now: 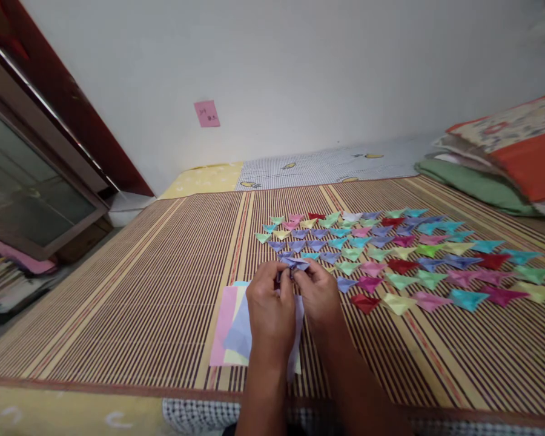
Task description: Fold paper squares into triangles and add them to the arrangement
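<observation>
My left hand point(269, 301) and my right hand point(318, 293) meet over a striped bamboo mat point(131, 290). Both pinch a small folded purple paper piece point(293, 264) between their fingertips. Under my hands lies a small stack of flat paper sheets point(231, 327) in pink, yellow and pale blue. Beyond and to the right, several folded paper pieces point(404, 254) in many colours lie in rows on the mat.
Folded bedding with an orange and green pillow point(504, 163) sits at the far right. A pink note point(207, 113) is stuck on the white wall. A glass-fronted cabinet point(22, 175) stands at the left, with books and clutter below it.
</observation>
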Action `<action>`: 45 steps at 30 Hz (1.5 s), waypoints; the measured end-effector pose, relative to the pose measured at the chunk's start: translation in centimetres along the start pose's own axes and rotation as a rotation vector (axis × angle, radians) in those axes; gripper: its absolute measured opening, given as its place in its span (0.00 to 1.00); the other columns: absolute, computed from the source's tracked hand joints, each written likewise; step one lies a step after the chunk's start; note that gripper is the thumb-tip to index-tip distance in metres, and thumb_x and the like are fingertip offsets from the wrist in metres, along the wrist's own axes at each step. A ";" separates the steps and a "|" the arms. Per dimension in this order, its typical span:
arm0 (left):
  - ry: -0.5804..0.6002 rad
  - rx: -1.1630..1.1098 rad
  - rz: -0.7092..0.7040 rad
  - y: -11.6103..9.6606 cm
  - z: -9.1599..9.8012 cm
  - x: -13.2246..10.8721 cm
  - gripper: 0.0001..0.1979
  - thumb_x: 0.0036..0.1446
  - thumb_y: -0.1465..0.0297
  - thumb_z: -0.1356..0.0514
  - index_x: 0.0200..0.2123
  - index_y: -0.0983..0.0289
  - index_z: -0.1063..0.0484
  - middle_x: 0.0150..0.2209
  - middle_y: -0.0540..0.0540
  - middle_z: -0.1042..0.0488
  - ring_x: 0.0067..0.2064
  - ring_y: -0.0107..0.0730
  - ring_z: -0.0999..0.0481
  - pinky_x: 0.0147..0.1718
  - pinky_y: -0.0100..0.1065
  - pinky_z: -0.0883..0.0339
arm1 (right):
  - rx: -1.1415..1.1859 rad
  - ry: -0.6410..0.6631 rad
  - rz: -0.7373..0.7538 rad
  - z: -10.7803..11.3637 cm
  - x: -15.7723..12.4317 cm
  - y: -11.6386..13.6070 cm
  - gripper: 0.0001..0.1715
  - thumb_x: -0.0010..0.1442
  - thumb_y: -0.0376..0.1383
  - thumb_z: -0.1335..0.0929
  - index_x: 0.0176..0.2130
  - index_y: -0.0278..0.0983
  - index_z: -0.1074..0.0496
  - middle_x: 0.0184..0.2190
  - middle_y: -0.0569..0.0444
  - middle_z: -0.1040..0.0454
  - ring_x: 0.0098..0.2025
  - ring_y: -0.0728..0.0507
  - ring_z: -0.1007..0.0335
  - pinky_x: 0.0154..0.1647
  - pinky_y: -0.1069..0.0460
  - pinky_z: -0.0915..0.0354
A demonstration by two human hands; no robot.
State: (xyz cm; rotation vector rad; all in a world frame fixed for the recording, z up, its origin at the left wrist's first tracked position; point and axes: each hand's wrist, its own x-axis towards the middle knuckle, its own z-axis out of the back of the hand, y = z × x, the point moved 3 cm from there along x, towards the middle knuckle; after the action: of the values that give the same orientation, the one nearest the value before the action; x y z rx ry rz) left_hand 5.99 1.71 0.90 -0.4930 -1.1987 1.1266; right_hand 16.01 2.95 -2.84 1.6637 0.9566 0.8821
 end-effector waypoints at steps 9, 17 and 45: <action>-0.018 -0.049 0.101 0.7 0.5 0.2 0.06 0.61 0.75 0.41 0.33 0.62 0.24 0.33 0.54 0.22 0.36 0.36 0.22 0.33 0.32 0.29 | -0.386 -0.084 0.262 0.2 -0.6 1.1 0.07 0.57 0.37 0.30 0.38 0.38 0.29 0.30 0.55 0.25 0.28 0.44 0.29 0.31 0.49 0.32; -0.031 -0.055 0.150 0.6 0.8 0.3 0.06 0.60 0.73 0.40 0.30 0.62 0.25 0.28 0.50 0.24 0.30 0.32 0.25 0.29 0.30 0.32 | -0.750 -0.097 0.855 0.1 -1.8 3.4 0.07 0.65 0.29 0.32 0.42 0.37 0.24 0.53 0.41 0.29 0.56 0.33 0.30 0.56 0.36 0.32; 0.012 -0.037 0.073 -0.3 0.9 0.2 0.08 0.63 0.76 0.42 0.33 0.62 0.25 0.33 0.53 0.23 0.34 0.34 0.24 0.32 0.32 0.31 | -0.805 0.004 0.866 0.3 -1.2 3.4 0.06 0.66 0.31 0.33 0.34 0.37 0.27 0.43 0.42 0.23 0.48 0.35 0.29 0.52 0.39 0.34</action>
State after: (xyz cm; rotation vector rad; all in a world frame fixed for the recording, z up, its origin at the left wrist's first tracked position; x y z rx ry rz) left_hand 5.25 1.56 1.52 -0.5746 -1.2010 1.1636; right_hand 16.42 1.00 0.23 1.3012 -0.2148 1.5679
